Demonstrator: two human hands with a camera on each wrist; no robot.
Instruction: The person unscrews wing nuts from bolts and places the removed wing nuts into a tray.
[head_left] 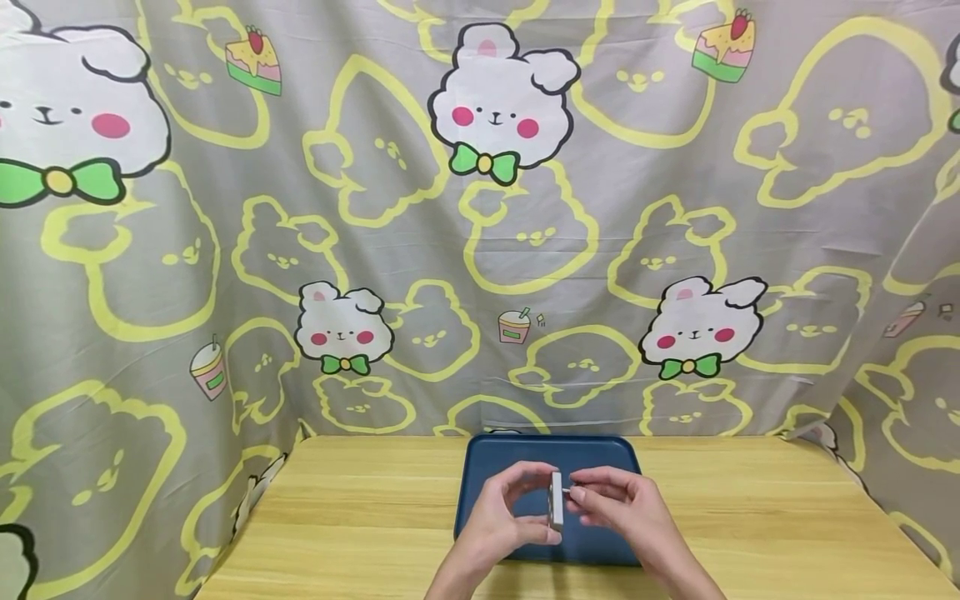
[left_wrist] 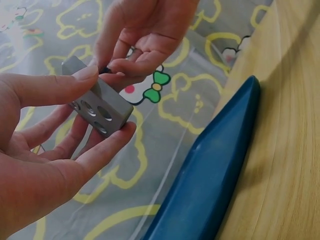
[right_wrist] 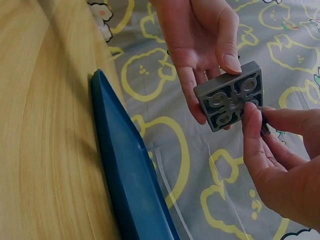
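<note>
My left hand [head_left: 501, 515] grips a small grey square block [head_left: 557, 502] by its edges, thumb on one side and fingertips on the opposite one. Several round holes open on the face seen in the left wrist view. The other face of the block [right_wrist: 231, 100], seen in the right wrist view, has recesses and raised rings. Close beside it my right hand [head_left: 626, 504] pinches a small screw [right_wrist: 265, 129] between thumb and fingers. Its threaded end shows, while the fingers hide the rest. Whether the screw touches the block I cannot tell.
Below both hands a dark blue tray [head_left: 551, 441] with a raised rim lies on the light wooden table [head_left: 360, 500]. A grey curtain [head_left: 420, 250] with yellow outlines and white cartoon animals hangs behind the table and along its sides.
</note>
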